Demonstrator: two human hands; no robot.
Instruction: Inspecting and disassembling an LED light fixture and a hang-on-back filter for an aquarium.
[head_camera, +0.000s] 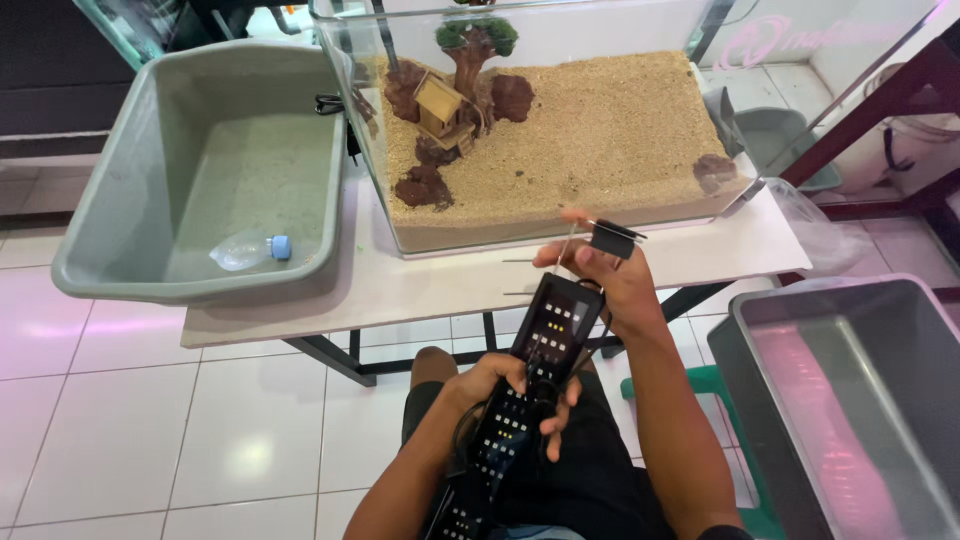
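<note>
While the long black LED aquarium light bar (528, 390) lies across the person's lap at six o'clock, both hands are closed on it: the left hand (490, 385) grips its middle with fingers curled round the housing, and the right hand (605, 275) pinches the far end, where a small black mounting bracket (612, 238) with thin wire legs sticks up. Rows of small diodes face upward along the bar, and a dark cable trails off its near end.

By the look of things, the lamp is not yet mounted; it sits apart from the glass aquarium tank (560, 235) at twelve o'clock, whose rim carries no fixture. Inside the tank the sand bed is already laid, with a small wooden hut (441, 108), a model tree (474, 42) and brown rocks set in place, and no water shows. So the scaping appears done, the lighting left.

Both forearms reach forward from six o'clock, the right one stretched further and its wrist cocked upward towards the tank's front pane. At ten o'clock a grey plastic tub (120, 200) holds a clear bottle with a blue cap (250, 250); another grey tub (850, 400) stands at four o'clock
</note>
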